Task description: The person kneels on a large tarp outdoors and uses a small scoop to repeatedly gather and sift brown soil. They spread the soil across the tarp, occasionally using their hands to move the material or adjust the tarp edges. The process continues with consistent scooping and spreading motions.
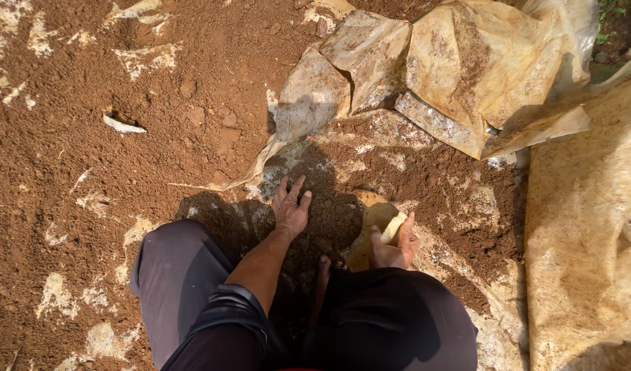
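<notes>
Crouched over a mound of brown soil (329, 220) heaped on a crumpled plastic sheet (467, 69). Left hand (291, 208) lay flat on the mound, fingers spread, gripping nothing. Right hand (394, 245), just right of the mound, closed around a small pale yellow piece (392, 228). Bare foot (324, 264) below the mound, between dark-trousered knees.

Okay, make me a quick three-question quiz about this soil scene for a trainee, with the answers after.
1. True or false: the left hand rests palm down on the soil pile.
2. What does the right hand grip? A) a trowel B) the edge of the plastic sheet C) a stone
3. Fill in: the pale shard lies on bare ____.

Key: 1 true; 2 B; 3 soil.
</notes>
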